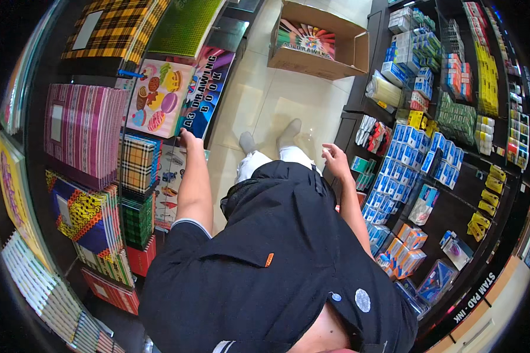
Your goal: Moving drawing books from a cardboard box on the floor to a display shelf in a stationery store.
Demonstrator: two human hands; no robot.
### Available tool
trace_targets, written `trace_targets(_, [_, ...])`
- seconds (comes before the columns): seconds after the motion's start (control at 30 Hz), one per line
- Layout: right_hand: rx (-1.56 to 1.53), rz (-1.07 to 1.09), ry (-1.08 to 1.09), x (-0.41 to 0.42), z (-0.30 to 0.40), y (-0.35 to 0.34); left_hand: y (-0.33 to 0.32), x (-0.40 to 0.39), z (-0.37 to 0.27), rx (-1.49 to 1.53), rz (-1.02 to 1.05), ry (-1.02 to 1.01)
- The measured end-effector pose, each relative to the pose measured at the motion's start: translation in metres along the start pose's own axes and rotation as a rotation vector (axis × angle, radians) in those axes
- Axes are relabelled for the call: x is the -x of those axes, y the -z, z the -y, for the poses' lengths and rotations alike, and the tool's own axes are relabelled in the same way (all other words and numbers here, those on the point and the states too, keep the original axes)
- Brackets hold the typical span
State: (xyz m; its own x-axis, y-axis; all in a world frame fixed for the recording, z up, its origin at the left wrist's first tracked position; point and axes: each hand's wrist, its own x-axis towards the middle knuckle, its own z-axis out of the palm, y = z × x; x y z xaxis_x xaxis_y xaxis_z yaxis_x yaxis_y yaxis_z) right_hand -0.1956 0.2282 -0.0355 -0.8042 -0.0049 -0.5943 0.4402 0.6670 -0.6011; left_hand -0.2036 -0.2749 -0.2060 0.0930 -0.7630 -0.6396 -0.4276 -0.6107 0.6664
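My left hand [188,138] is at the front edge of the left shelf, its fingers at the lower corner of an A3 drawing book [210,90] with a dark blue and purple cover. Whether the fingers grip the book or only touch it cannot be told. Beside it lies a stack of pink-striped books with pictures of sweets [157,97]. My right hand [335,159] hangs in the air over the right side of the aisle, fingers loosely bent and apart, holding nothing. Ahead on the floor stands an open cardboard box [318,68] with another A3 drawing book [307,42] inside.
Left shelves hold plaid notebooks [110,28], purple striped books [84,128] and a green-covered item [181,26]. The right shelves carry small blue and white boxes [393,172], packs of pens or markers [373,134] and yellow packets [488,79]. Tiled floor [243,95] runs between both shelf units.
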Motion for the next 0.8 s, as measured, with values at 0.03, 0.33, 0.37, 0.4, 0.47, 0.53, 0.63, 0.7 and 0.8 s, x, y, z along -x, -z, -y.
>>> trace_targets(0.03, [-0.002,-0.002,-0.004,0.001,0.002,-0.001,0.002,0.005,-0.004,0.063,-0.04,0.008])
trace_targets(0.33, [0.035,0.013,0.012,0.006,0.006,-0.001,0.022,-0.018,0.022,-0.034,0.045,-0.035])
trace_targets(0.37, [0.04,-0.001,0.042,0.004,0.004,-0.003,0.025,-0.02,0.027,-0.031,0.066,-0.037])
trace_targets(0.4, [0.046,-0.02,0.067,0.004,0.002,-0.004,0.026,-0.016,0.028,0.002,0.079,-0.009])
trace_targets(0.47, [0.046,-0.016,0.055,0.003,-0.003,-0.006,0.027,-0.007,0.031,-0.021,0.078,-0.017])
trace_targets(0.53, [0.042,-0.004,0.047,0.003,-0.004,-0.008,0.032,-0.006,0.033,-0.042,0.068,-0.029])
trace_targets(0.63, [0.073,0.006,0.07,0.003,-0.003,-0.012,0.037,-0.011,0.039,-0.085,0.114,-0.095])
trace_targets(0.7, [0.093,0.013,0.067,0.004,-0.002,-0.013,0.038,-0.007,0.042,-0.429,0.143,-0.435])
trace_targets(0.8, [0.114,0.0,0.06,0.005,-0.002,-0.013,0.034,0.007,0.046,-0.609,0.252,-0.497])
